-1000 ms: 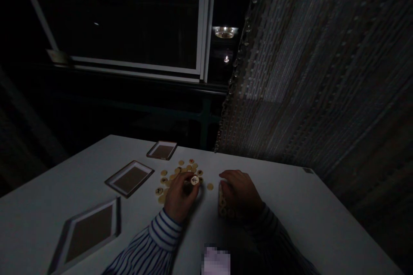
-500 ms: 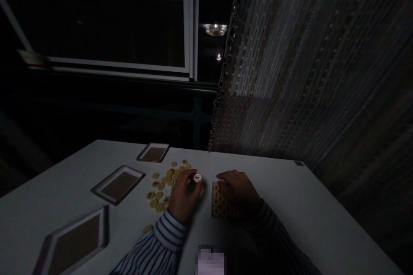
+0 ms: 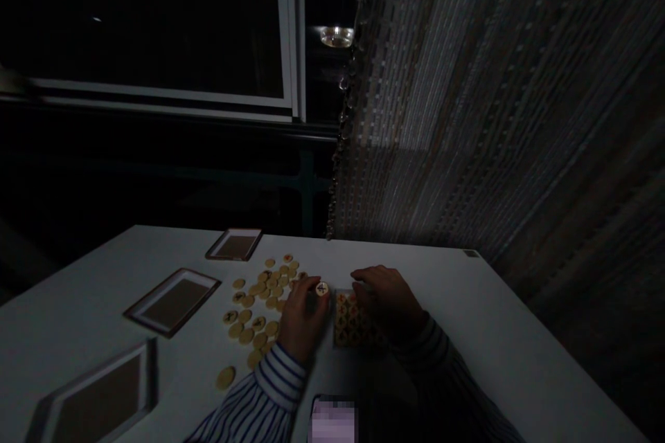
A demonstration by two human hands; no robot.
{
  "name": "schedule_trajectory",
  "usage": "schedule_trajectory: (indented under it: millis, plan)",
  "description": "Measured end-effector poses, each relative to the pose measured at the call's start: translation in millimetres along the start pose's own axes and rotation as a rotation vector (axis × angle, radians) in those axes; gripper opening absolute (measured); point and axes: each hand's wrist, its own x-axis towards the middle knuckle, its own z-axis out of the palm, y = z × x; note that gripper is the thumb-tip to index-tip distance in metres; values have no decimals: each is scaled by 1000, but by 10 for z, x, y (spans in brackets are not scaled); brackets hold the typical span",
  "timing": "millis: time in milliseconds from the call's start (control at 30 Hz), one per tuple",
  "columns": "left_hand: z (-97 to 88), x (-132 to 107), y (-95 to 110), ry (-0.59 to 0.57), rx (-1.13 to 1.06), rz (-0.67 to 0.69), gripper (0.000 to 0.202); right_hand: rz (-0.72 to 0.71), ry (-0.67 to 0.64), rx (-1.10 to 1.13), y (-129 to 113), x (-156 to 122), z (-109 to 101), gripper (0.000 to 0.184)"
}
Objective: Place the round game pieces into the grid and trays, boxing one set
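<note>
In the head view, your left hand [image 3: 300, 322] pinches a round, pale piece [image 3: 322, 288] with a dark character, just beside the tray [image 3: 334, 322] of marked discs [image 3: 353, 323]; your right hand [image 3: 389, 299] arches over that tray, its grip impossible to tell

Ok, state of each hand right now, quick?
Left hand: closed, holding a round marked piece.
Right hand: curled over the tray; cannot tell whether it holds anything.

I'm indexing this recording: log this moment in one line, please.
left hand: holding a marked disc | right hand: over discs in rows, contact unclear | loose discs: scattered on white table
</note>
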Motion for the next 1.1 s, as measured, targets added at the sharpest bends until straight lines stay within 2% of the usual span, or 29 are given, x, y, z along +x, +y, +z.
schedule_trajectory:
  millis: [233,400,633,733,933,1100]
  plan:
    - [75,-138,-70,-33,30,7,22,34,-14,9,53,37,-67,19]
    - [131,-210,-92,-51,56,14,25,73,-54,36,79,67,1,18]
    - [112,-252,-4,-99,8,44,23,87,-355,49,51,52,130,21]
    - [114,-258,16,-96,-8,65,24,73,-429,62,38,26,188,22]
    - [106,-276,13,-109,-13,54,26,44,-412,174,55,-15,306,23]
    - [101,-283,33,-118,-55,22,28,52,-393,263,62,-15,305,21]
